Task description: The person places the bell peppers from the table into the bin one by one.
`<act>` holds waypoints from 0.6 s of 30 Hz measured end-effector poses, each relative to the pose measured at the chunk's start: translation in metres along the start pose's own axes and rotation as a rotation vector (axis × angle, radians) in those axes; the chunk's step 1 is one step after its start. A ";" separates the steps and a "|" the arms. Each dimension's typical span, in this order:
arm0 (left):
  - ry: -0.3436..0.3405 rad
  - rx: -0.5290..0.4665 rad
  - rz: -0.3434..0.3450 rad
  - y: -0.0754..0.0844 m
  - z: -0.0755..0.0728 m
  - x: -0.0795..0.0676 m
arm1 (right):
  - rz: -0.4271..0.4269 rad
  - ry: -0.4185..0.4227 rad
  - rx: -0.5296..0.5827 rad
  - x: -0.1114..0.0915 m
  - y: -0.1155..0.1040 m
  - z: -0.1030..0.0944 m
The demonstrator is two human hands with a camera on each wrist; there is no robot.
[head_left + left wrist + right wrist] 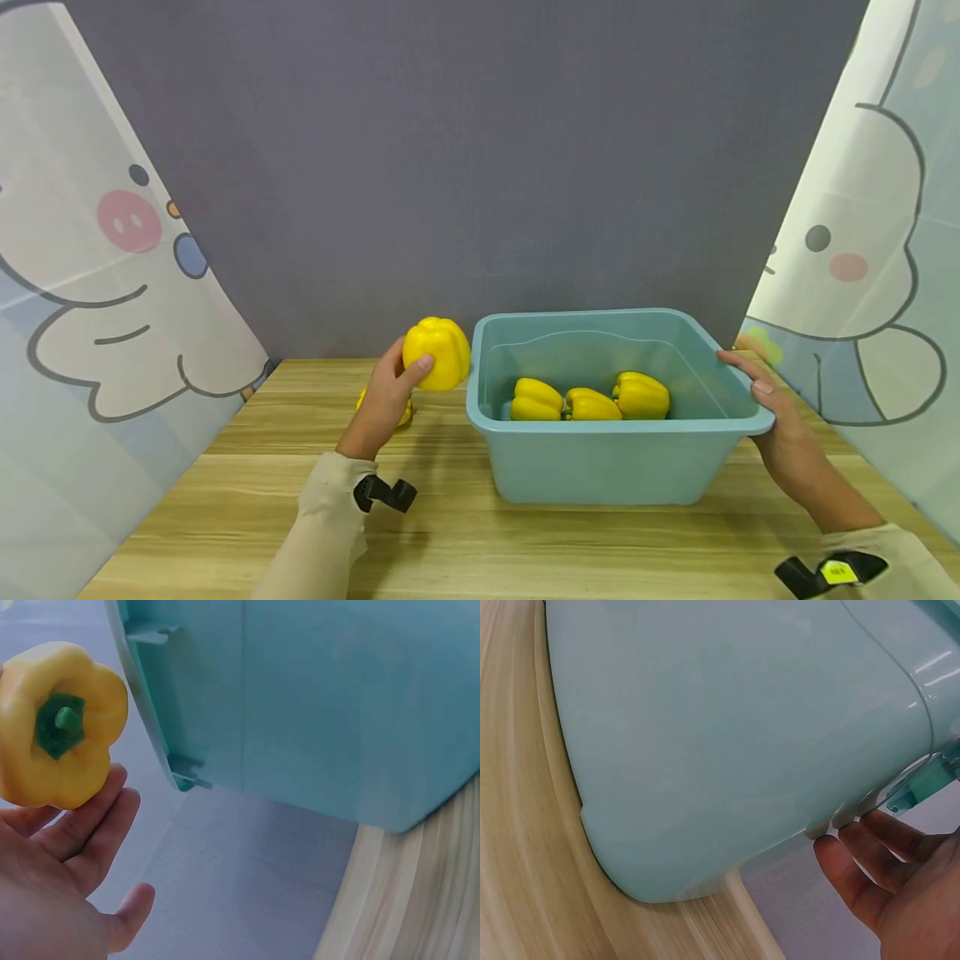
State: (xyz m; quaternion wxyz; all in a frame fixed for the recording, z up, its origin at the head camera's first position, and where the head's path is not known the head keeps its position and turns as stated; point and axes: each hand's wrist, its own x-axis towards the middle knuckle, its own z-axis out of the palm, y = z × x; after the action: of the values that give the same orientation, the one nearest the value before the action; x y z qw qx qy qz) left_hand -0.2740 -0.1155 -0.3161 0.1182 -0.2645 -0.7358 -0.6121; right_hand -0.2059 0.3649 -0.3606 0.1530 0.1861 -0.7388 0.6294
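Note:
My left hand (381, 400) holds a yellow bell pepper (437, 354) in the air, just left of the teal plastic bin (592, 462), with the thumb on its near side. In the left wrist view, the pepper's green stem (66, 720) faces the camera. My right hand (787, 442) grips the bin's right rim, and its fingertips touch the outer wall under the rim in the right wrist view. Several yellow peppers (642, 396) lie inside the bin. Another yellow pepper (406, 414) sits on the table, mostly hidden behind my left hand.
The bin stands on a wood-grain table (427, 542). A dark grey panel (480, 167) rises behind the table, and cartoon-printed sheets (97, 333) flank both sides.

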 end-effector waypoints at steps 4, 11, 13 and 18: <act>-0.012 -0.021 0.021 0.002 0.001 -0.001 | -0.002 -0.001 0.007 0.000 0.000 0.000; -0.025 -0.049 0.036 0.006 0.004 0.000 | -0.002 -0.004 0.004 0.000 0.000 0.000; -0.031 -0.064 0.053 0.008 0.006 0.000 | -0.003 -0.002 0.008 0.000 0.000 0.000; -0.051 -0.097 0.087 0.012 0.011 0.000 | -0.004 0.004 0.013 0.000 -0.001 0.001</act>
State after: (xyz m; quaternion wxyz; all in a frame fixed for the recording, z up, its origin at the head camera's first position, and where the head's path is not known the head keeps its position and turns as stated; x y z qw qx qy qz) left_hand -0.2661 -0.1032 -0.3082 0.1128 -0.3173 -0.6957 -0.6345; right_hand -0.2051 0.3641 -0.3600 0.1542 0.1872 -0.7340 0.6344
